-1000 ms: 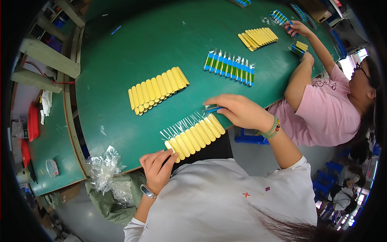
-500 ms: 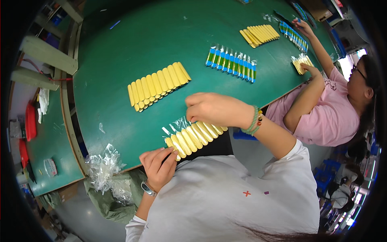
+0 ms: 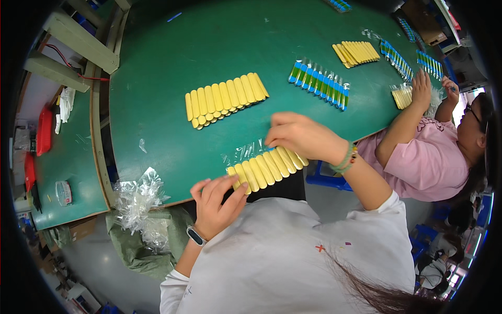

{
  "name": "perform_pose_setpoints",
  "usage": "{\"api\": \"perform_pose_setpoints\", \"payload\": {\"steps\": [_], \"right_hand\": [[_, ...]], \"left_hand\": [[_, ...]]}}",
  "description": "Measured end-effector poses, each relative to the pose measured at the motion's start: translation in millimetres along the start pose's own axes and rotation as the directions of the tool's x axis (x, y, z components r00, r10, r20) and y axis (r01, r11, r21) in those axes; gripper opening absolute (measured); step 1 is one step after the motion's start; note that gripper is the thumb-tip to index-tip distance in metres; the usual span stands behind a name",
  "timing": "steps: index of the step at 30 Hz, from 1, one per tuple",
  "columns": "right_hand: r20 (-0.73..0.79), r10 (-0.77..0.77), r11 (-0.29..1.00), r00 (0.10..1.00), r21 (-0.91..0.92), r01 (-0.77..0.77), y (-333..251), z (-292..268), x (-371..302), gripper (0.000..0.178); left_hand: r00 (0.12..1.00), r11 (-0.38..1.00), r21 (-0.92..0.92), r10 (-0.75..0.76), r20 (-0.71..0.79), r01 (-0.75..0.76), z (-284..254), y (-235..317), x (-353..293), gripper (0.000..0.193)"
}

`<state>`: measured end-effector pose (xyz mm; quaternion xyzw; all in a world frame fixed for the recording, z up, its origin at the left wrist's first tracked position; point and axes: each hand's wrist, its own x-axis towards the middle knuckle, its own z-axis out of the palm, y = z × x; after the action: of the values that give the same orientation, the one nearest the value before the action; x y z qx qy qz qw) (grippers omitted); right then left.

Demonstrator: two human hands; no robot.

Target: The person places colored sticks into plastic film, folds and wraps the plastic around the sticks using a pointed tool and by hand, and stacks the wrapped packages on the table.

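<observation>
At the table's near edge lies a slanting row of yellow round-ended strips (image 3: 266, 168), with clear plastic sleeves sticking out along its far side. My left hand (image 3: 217, 206) grips the row's left end between bent fingers and thumb. Over the row's far edge, right of its middle, my right hand (image 3: 306, 137) has its fingers pinched together. A bit of blue shows under those fingertips, too small to name. Beyond the row sits a stacked batch of bare yellow strips (image 3: 225, 99). Farther right lies a row of blue-and-green strips (image 3: 319, 83) in clear sleeves.
Crumpled clear plastic (image 3: 138, 201) hangs over a green sack (image 3: 130, 246) at the table's left corner. A co-worker in pink (image 3: 423, 167) sits at the right, hands over more strips. Another yellow stack (image 3: 356, 53) lies near them. A pale frame post (image 3: 81, 39) stands at left.
The view has shifted, so the table items appear moved. My right hand stays at the row's far edge, and blue now shows under its fingertips. The co-worker's hands have come closer together.
</observation>
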<state>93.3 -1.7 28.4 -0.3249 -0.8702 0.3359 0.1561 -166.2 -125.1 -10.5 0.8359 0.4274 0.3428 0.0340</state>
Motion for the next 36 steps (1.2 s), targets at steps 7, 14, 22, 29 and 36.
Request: {"api": "perform_pose_setpoints", "payload": {"steps": [7,14,22,29,36], "right_hand": [[-0.304,0.26,0.962,0.916,0.0,-0.273,6.4,-9.2,-63.9,0.013],[-0.54,0.482,0.869,0.69,0.397,-0.296,21.2,13.0,-65.9,0.021],[-0.304,0.365,0.867,0.88,0.455,-0.202,6.3,15.8,-38.2,0.044],[-0.32,0.44,0.822,0.839,0.519,-0.233,15.0,19.1,-24.3,0.051],[-0.25,0.305,0.89,0.919,0.419,-0.181,15.5,3.1,-42.8,0.065]], "left_hand": [[0.914,0.987,0.137,-0.125,0.385,0.078,-13.9,2.5,54.0,0.056],[0.926,0.98,-0.157,-0.056,0.374,0.123,-4.2,-20.0,126.5,0.062],[0.544,0.961,-0.166,0.019,0.839,0.222,14.5,-2.7,179.8,0.069],[0.675,0.871,-0.441,0.193,0.712,0.216,40.5,-35.7,181.4,0.05],[0.593,0.93,-0.308,0.134,0.794,0.201,25.0,-5.4,193.6,0.044]]}}
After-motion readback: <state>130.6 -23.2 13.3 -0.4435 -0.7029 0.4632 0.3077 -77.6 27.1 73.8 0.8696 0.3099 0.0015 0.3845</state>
